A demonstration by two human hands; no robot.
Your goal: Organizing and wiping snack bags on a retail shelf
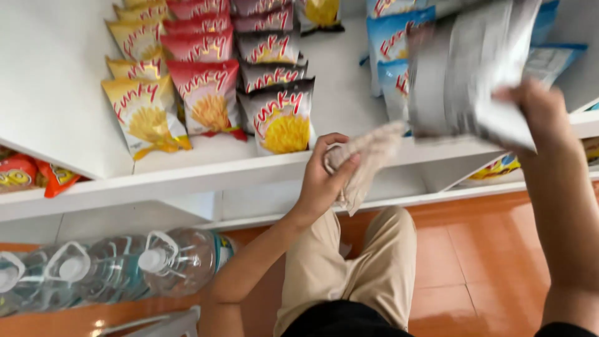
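White shelf (206, 170), upper tier, seen from above: bare strip down the middle, snack bags in columns either side. Left columns: yellow bags (146, 115), red bags (209, 93), dark bags (281, 115), overlapped like shingles, front ones upright near the shelf lip. Right side: blue bags (393, 43), partly hidden. Silver bags (465, 68), a blurred bunch, raised above the bare strip and in front of the blue column, pinched at the lower right corner by right hand (536, 106); fingers closed on the bunch, exact grip lost in motion blur. Water jugs (125, 265), on their sides or tilted at floor level, lower left, caps toward camera. Beige trouser legs (349, 268) over orange floor tiles (474, 262). Left hand (321, 181), at the shelf lip just beside the front dark bag, fingers curled tight round cloth (365, 159), free end trailing right across the bare strip. Orange packets (37, 175), lower tier, far left. Risks, as judged: corner-only pinch likely to let one silver bag slide out and drop to the tiles or onto the blue column; swing of the bunch liable to knock blue bags out of line; sweep of the cloth leftward apt to nudge the front dark bag over the lip; trailing end prone to snag a bag edge.
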